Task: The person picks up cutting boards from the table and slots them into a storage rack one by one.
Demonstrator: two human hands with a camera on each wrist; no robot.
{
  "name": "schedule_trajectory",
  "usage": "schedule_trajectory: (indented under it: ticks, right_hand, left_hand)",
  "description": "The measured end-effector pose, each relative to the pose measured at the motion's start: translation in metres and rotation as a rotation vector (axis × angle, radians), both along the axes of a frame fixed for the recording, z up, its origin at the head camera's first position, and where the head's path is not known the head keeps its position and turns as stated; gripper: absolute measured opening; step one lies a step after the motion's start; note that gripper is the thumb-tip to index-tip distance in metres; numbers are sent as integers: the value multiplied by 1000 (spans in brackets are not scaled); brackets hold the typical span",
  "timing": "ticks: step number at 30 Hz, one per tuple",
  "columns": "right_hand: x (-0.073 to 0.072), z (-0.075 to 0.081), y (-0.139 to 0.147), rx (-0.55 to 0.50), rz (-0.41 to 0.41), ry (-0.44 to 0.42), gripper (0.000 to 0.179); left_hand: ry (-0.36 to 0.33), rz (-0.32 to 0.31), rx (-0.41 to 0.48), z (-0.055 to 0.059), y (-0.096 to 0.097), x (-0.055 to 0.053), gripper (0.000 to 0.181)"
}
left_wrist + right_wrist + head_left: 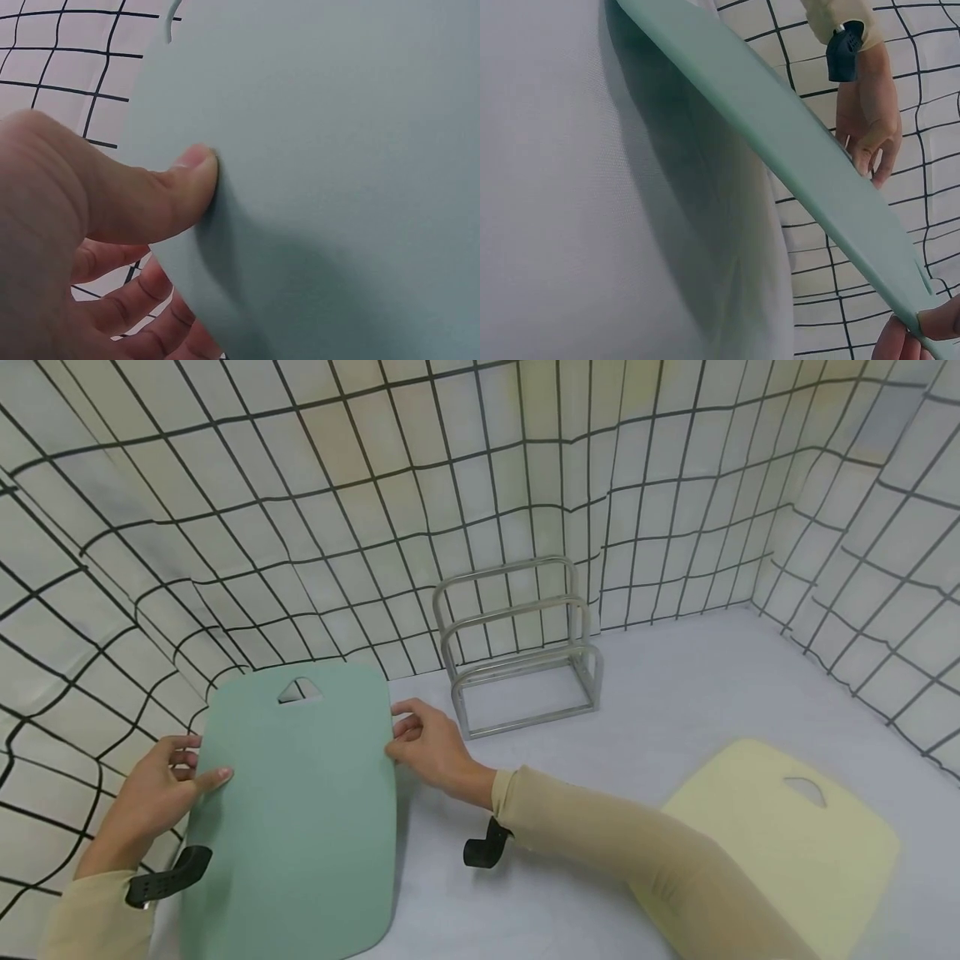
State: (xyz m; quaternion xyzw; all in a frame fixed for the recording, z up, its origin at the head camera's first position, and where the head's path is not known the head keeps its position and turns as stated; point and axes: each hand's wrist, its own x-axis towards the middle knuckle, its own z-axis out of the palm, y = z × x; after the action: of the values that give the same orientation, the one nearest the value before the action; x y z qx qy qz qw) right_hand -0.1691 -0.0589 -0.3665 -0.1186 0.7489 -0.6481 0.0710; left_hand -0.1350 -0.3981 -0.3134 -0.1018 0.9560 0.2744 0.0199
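A green cutting board (pixel 300 810) with a handle slot near its top is held by both hands at the left of the head view. My left hand (pixel 153 793) pinches its left edge, thumb on the front face and the other fingers behind, as the left wrist view shows with the thumb (pixel 169 191) pressed on the board. On the opposite edge, near the top, my right hand (pixel 435 747) pinches the board between thumb and fingers. In the right wrist view the board (pixel 780 150) is tilted, casting a shadow on the white surface.
A metal rack (pixel 517 668) with several upright loops stands by the back wall, right of the green board. A yellow cutting board (pixel 780 835) lies flat at the right, partly under my right forearm. Grid-patterned white walls (pixel 660 510) enclose the back and sides of the white table (pixel 675 693).
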Motion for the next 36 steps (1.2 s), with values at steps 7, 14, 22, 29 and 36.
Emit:
schedule_trajectory:
  ticks: [7, 14, 22, 29, 36]
  right_hand:
    - [-2, 4, 2, -2, 2, 11, 53]
    - [-3, 7, 3, 4, 6, 31, 52]
    - [-3, 8, 4, 9, 11, 42, 51]
    - [-3, 9, 3, 21, 8, 56, 51]
    - [-3, 10, 3, 11, 10, 62, 51]
  left_hand:
    - [37, 12, 14, -2, -1, 1, 83]
    - [55, 31, 6, 1, 1, 4, 85]
    - [52, 47, 5, 5, 4, 5, 83]
    - [60, 57, 5, 5, 3, 7, 84]
    - [65, 62, 17, 7, 3, 8, 86]
